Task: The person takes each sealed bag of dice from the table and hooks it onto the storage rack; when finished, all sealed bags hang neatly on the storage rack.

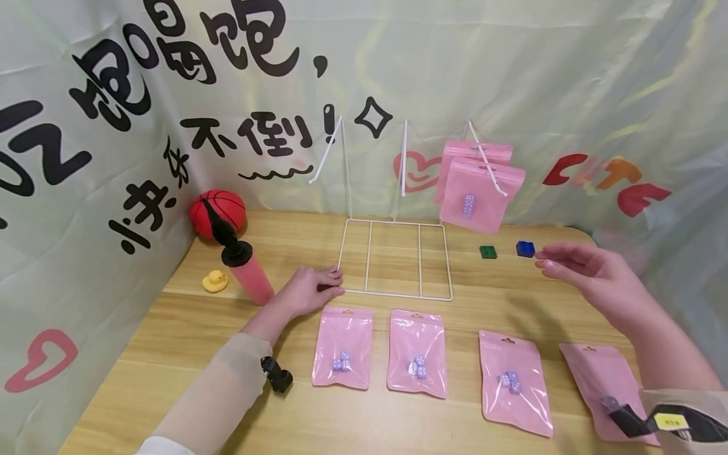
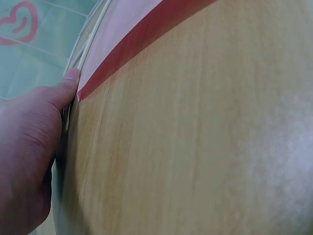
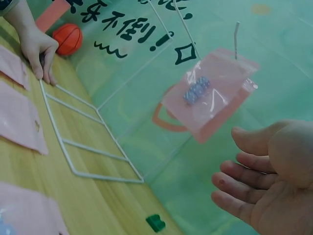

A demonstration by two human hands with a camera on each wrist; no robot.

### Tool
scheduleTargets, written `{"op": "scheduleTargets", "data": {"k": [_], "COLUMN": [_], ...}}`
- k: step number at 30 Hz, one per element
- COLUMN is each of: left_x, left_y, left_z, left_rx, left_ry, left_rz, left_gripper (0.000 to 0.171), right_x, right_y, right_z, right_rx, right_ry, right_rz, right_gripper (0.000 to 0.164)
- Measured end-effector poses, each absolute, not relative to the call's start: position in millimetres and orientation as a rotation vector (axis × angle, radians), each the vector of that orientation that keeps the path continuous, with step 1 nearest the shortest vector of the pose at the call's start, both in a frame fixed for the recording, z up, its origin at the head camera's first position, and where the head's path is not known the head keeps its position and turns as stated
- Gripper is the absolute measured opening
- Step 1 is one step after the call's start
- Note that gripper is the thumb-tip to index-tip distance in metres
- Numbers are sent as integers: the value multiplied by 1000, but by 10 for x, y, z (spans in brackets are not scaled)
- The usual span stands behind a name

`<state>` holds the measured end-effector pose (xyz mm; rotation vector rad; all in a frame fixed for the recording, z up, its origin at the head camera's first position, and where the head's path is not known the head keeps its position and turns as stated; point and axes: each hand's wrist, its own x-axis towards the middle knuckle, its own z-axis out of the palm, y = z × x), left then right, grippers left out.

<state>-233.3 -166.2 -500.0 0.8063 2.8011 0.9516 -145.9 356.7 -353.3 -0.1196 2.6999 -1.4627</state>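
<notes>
At the front left corner of a white wire display rack (image 1: 395,295), my left hand (image 1: 309,291) holds the frame between thumb and fingers. The right wrist view also shows this left hand (image 3: 39,51) on the corner. Two pink zip bags hang from the rack's right prong, and the front bag (image 1: 489,205) has lilac dice (image 1: 468,206) inside. My right hand (image 1: 603,278) is in the air to the right, fingers loosely bent and holding nothing. In the right wrist view, the hanging bag (image 3: 215,105) is beyond this right hand (image 3: 274,181), apart from it.
Several pink bags with dice lie along the front, including one bag (image 1: 342,338) near my left hand. Green (image 1: 488,252) and blue (image 1: 526,249) toy bricks are at right. A pink hand pump (image 1: 253,281), yellow duck (image 1: 215,281) and red ball (image 1: 230,212) stand left.
</notes>
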Motion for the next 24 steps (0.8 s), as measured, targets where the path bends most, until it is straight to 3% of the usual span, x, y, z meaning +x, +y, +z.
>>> {"op": "scheduleTargets", "data": {"k": [14, 17, 22, 24], "left_x": [-2339, -2344, -2353, -2360], "left_y": [-1671, -1670, -1666, -1664], "left_z": [-4957, -4943, -4919, -4915], "left_rx": [810, 803, 784, 783], "left_ry": [2793, 2796, 2787, 2783], "left_rz": [982, 983, 985, 982], "left_gripper": [33, 33, 34, 34], "right_x": [-1057, -984, -876, -822], "right_y": [4105, 4211, 4356, 4419], "right_z": [-3801, -3871, -3996, -4066], "right_rx": [-154, -77, 83, 83], "right_ry": [2668, 2654, 2672, 2713], "right_rz": [-1426, -1395, -1247, -1222], "right_gripper": [32, 34, 56, 56]}}
